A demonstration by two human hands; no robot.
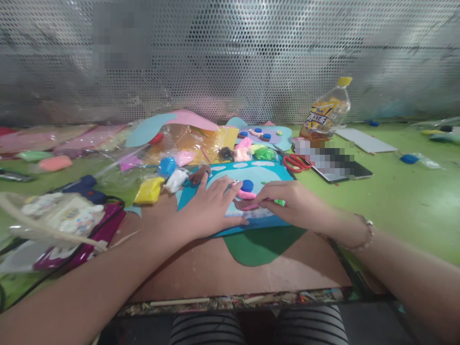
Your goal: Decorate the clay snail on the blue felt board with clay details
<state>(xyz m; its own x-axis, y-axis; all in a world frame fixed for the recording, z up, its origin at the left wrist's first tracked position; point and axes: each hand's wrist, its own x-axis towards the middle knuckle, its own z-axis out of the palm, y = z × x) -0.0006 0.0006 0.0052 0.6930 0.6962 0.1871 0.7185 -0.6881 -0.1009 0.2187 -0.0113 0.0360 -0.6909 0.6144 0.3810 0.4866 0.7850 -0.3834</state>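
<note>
A blue craft board (268,175) with white clouds lies in front of me on a brown board (215,268), over a green foam sheet (262,244). My left hand (210,206) rests flat on the blue board, fingers spread, holding it down. My right hand (287,203) is closed in a pinch on a thin pink tool (251,207) whose tip touches a pink clay strip (245,194). A blue clay ball (247,185) sits just above that strip.
Clay lumps in bags lie behind: yellow (149,190), white (176,179), blue (167,166), pink (242,149), green (265,154). Red scissors (296,163), a tablet (338,167) and a tilted drink bottle (327,112) stand at right. A pouch (64,225) sits left. Perforated metal wall behind.
</note>
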